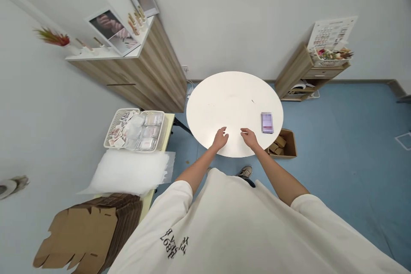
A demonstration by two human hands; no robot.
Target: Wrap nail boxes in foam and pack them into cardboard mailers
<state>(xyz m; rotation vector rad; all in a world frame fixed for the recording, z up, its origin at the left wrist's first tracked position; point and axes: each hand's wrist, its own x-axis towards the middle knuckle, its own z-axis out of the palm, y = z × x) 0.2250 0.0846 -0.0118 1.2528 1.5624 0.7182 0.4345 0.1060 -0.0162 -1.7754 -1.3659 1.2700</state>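
Both of my hands are over the near part of a round white table (221, 90). My left hand (221, 138) has its fingers apart and holds nothing. A short gap to its right, my right hand (249, 138) is also empty, its fingers slightly curled and apart. Nothing lies between the two hands. Right of my right hand, near the table's right edge, lies a purple rectangular item (266, 123), blurred so its kind cannot be told; neither hand touches it.
A side table on the left bears white baskets (159, 137) of packets and cards, white packing sheets (128, 171) and flattened cardboard boxes (83, 235). An open carton (291, 143) with small boxes stands below the table's right edge. Wooden cabinets (160, 68) and a shelf (292, 72) flank it.
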